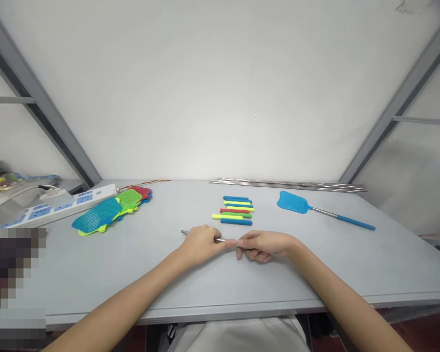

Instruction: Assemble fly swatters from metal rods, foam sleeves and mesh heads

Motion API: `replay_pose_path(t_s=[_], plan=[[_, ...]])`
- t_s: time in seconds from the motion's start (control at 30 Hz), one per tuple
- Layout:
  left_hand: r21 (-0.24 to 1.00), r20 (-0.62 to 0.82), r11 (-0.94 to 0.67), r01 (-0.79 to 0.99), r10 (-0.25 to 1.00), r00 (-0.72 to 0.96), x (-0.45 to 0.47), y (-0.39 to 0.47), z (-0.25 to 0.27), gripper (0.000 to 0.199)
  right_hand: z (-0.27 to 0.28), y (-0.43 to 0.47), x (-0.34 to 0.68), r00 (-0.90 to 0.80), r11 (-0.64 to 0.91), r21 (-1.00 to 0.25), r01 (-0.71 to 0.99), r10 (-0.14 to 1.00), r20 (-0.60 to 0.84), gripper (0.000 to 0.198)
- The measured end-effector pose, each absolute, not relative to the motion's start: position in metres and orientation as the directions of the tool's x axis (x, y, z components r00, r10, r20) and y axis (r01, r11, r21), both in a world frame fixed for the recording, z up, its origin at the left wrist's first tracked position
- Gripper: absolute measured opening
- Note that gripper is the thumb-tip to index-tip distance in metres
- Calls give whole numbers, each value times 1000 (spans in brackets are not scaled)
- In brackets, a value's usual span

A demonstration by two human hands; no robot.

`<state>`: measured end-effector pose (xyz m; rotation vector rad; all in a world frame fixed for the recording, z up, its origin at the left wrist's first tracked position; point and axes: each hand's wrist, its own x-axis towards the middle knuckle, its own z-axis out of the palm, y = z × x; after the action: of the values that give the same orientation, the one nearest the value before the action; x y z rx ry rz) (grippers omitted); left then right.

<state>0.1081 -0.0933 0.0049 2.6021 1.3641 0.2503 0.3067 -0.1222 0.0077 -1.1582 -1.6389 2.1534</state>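
Observation:
A thin silvery metal rod [220,240] lies across both hands just above the table. My left hand [201,244] is closed around it, and the rod's left end sticks out past the knuckles. Thumb and fingertips of my right hand [258,244] pinch the rod's right end, which they mostly hide. Beyond the hands lie several coloured handle tubes [236,222] in blue, yellow, red and green, stacked in a loose row. Farther right rests a blue fly swatter [293,202] with a metal shaft and blue handle.
Swatter heads [99,215] in blue, green, yellow and red overlap at the left. Behind them runs a white power strip [64,208]. Several long metal rods [286,184] lie along the table's back edge by the white wall [220,98]. Metal posts [396,93] flank the grey table [132,278].

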Motion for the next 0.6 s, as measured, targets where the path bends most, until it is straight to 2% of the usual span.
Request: replay_pose_path(t_s=[0.6], plan=[[227, 52, -557, 799, 826, 561, 108, -94, 3, 57, 11, -123, 306, -659, -374, -876, 304, 582, -477, 36]])
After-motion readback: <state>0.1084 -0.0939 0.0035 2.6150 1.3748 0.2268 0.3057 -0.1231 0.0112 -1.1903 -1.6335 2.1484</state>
